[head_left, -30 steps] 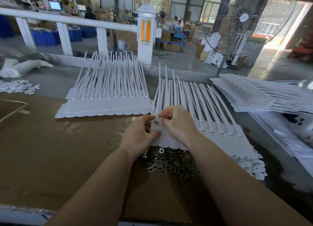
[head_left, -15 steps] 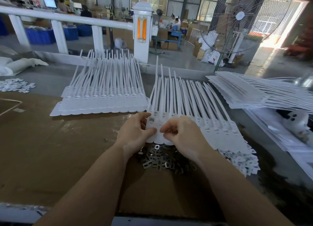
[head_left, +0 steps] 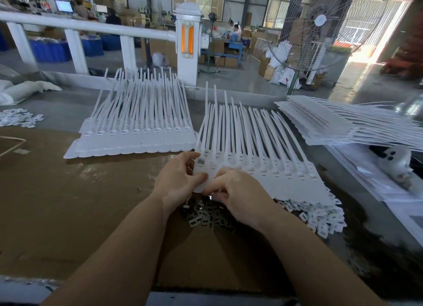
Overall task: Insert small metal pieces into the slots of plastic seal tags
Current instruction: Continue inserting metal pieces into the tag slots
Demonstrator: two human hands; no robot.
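Observation:
A sheet of joined white plastic seal tags (head_left: 270,166) lies in front of me, tails pointing away. My left hand (head_left: 178,179) grips the leftmost tag's flat end (head_left: 202,168), thumb on top; a small metal piece shows in that tag's slot (head_left: 201,161). My right hand (head_left: 238,191) hovers curled at the sheet's near edge, fingertips down over a heap of small metal pieces (head_left: 206,214). Whether it pinches a piece is hidden.
Another tag sheet (head_left: 137,138) lies at the left, a stack of sheets (head_left: 343,124) at the right. White plastic bits (head_left: 320,216) pile by the near right corner. Brown cardboard (head_left: 68,202) covers the table. A white railing (head_left: 91,27) and a fan (head_left: 320,26) stand behind.
My right hand has drawn back from the tag's slot toward the near edge above the metal pieces. My left hand keeps its hold on the leftmost tag.

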